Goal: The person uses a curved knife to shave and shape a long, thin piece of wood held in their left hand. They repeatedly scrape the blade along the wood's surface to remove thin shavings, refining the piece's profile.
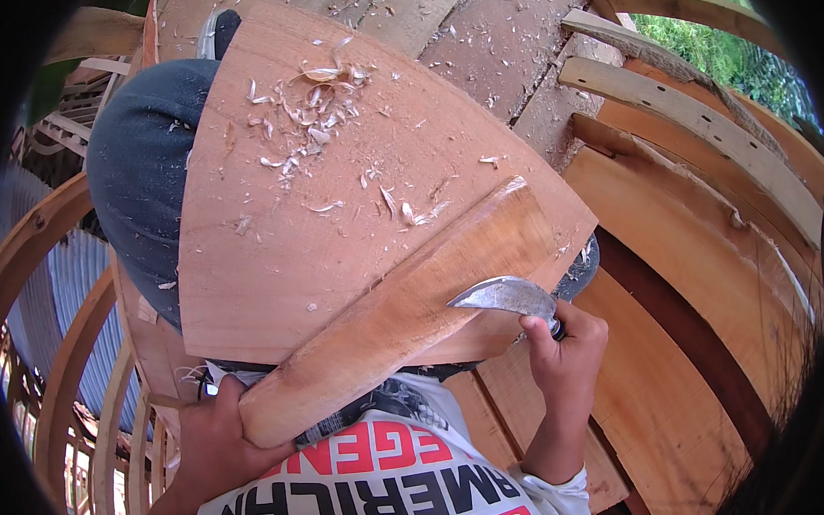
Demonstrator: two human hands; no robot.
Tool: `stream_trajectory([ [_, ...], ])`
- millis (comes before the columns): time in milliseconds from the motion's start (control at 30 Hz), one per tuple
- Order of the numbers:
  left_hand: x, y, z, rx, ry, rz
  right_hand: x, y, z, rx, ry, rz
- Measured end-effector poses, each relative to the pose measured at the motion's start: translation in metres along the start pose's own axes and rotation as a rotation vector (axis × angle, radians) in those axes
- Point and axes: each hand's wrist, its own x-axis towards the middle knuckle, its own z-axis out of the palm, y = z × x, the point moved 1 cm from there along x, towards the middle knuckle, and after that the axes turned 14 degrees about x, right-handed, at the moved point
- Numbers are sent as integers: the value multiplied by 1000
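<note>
From the head view, the right hand [562, 352] is closed around the handle of a curved knife [504, 295], whose blade lies just left of the fist, flat against the edge of a narrow slat [405, 312]. The left hand [220, 437] grips the slat's near end, fingers wrapped under it. The slat runs up and away from that grip, resting on a wide board [336, 169] across the lap (shavings [311, 107] lie scattered near its far end). Planks [689, 121] lie beyond the right hand.
</note>
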Motion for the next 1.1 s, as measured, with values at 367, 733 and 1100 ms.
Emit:
stream_trajectory([
  [367,-2,-4,-8,1,-6,34,5,23,-57,164,213,78],
  [733,3,-5,-8,23,-7,63,32,53,-36,148,346,128],
  [1100,-4,2,6,88,280,40,-8,19,27,648,47,-6],
])
